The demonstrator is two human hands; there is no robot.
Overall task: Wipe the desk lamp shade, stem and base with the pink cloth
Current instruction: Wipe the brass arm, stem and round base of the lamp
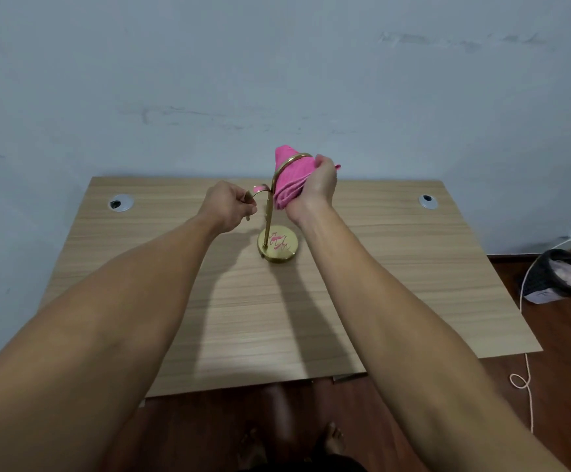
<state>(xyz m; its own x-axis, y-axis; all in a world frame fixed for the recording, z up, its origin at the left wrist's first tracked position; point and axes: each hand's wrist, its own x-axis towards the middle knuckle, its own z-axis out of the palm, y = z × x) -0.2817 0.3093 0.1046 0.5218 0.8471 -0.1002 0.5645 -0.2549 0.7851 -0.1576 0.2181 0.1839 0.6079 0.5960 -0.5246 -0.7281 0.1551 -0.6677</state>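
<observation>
A gold lamp [270, 212] is being steadied and wiped on a wooden bench [396, 267]. The left hand [227, 207] is being kept curled shut, its fingers [248, 206] pinched around the lower, shorter curved arm of the lamp, just left of the upright stem [268, 216]. The right hand [314, 187] is being closed around a bunched pink cloth [289, 178], and the cloth is being pressed against the upper curve of the stem, where the gold arc is crossing over the fabric just left of the right fingers [323, 161]. A corner of the cloth is sticking up above the arc, and a small tip is showing past the fingers on the far right. The round gold base [279, 247] is being left uncovered on the bench, below and between the two hands, with pink reflected in its shiny top. Whether a shade is being covered by the cloth cannot be told. A dark bin [563, 275] and a pale cord [526, 369] are being seen on the floor, well right of the right fingers.
</observation>
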